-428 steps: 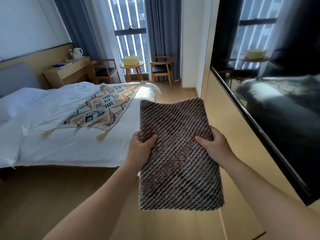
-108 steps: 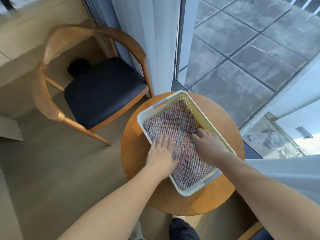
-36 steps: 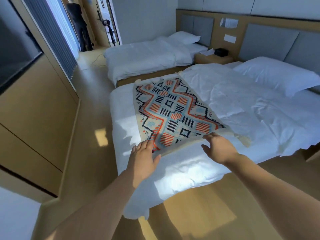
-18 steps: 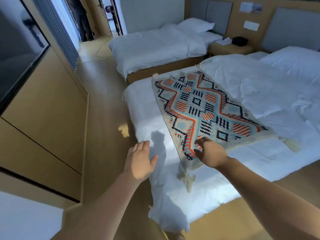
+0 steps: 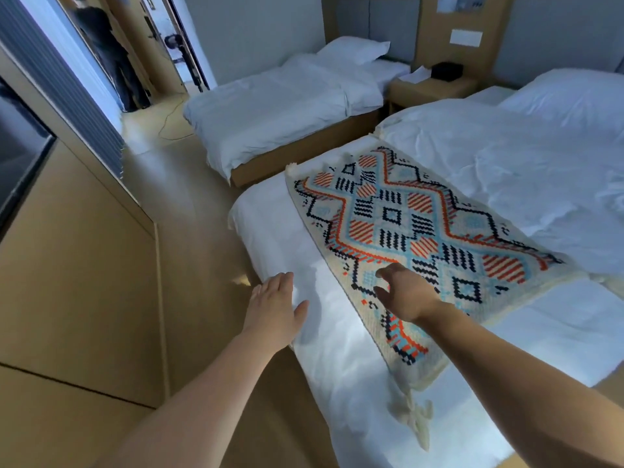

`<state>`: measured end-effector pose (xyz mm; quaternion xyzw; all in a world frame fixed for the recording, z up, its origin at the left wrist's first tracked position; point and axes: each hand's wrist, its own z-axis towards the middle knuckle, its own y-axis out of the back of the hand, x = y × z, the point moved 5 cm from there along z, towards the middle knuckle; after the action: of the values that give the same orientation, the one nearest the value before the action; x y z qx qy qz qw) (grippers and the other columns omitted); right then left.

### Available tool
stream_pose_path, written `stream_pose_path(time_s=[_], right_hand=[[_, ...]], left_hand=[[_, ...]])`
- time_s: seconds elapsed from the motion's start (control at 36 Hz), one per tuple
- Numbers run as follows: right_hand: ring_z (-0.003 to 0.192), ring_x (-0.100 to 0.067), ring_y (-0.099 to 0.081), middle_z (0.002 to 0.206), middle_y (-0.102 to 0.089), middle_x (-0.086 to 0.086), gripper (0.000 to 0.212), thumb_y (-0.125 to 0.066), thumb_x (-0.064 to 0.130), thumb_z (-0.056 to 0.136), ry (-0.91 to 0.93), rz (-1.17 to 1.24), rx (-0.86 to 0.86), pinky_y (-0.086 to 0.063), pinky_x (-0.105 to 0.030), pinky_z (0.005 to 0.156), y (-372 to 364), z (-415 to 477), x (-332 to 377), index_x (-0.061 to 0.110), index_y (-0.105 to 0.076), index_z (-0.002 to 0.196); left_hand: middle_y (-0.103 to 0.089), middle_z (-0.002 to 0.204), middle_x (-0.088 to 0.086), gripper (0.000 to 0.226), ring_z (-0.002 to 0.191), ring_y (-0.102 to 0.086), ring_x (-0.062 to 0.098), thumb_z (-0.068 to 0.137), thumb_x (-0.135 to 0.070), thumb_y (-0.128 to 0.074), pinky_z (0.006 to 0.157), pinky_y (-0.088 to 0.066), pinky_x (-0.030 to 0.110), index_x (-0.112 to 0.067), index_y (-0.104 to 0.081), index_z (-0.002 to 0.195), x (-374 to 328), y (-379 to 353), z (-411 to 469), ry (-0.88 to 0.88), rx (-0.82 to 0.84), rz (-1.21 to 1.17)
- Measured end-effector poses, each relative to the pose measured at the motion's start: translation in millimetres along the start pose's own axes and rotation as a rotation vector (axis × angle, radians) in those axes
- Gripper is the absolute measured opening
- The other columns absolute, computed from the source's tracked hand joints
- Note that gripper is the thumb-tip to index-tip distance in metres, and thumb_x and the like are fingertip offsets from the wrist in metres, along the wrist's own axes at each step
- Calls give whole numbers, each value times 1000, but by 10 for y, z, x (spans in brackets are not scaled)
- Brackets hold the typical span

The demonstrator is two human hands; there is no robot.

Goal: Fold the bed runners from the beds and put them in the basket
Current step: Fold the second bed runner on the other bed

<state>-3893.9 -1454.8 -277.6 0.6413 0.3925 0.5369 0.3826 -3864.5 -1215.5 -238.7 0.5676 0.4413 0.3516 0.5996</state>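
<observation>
A cream bed runner (image 5: 405,224) with an orange, light blue and black diamond pattern lies flat and slantwise across the foot of the near white bed (image 5: 337,359). Its tasselled corner hangs over the bed's front edge. My right hand (image 5: 405,292) hovers over the runner's near part, fingers spread and curled, holding nothing. My left hand (image 5: 277,309) is open, palm down, at the bed's left edge, clear of the runner. The basket is out of view.
A second white bed (image 5: 280,109) with no runner stands farther back. Between the two beds' heads is a wooden nightstand (image 5: 429,89). Wooden cabinets (image 5: 67,265) line the left wall, with floor between them and the beds. A person (image 5: 108,52) stands in the far doorway.
The dark folded runner went into the basket earlier. Over the last second I have shifted along the bed's foot; my right hand slid further over the runner and my left hand reached the bed's edge.
</observation>
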Motion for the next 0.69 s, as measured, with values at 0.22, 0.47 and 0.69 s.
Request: stream_pose_path(time_s=[0.22,0.47,0.69], right_hand=[[116,-27,-57,135,-54,-11,45,-52,34,94,-173,7,-101,-48,-36,95,141,364,-205,13,-52,134],[110,-26,-58,131,-55,-9,42,-51,34,95,-436,-34,-181,-50,-37,91,-2,716,-77,15,-52,133],[117,-27,-55,137,-52,-7,47,-50,35,95,-711,-99,-214,-46,-34,91,-76,747,440,19,-47,139]], left_hand=[[-29,154,6,65,140,-26,22,97,-46,-40,116,-19,37,-11,-21,148,186,-50,751,-122,44,-2],[-29,154,8,66,141,-26,23,96,-46,-41,116,-21,37,-10,-22,148,420,-250,1713,-393,82,-38],[-24,156,9,67,142,-21,24,97,-46,-40,116,-22,39,-9,-20,148,756,-369,2245,-613,187,-64]])
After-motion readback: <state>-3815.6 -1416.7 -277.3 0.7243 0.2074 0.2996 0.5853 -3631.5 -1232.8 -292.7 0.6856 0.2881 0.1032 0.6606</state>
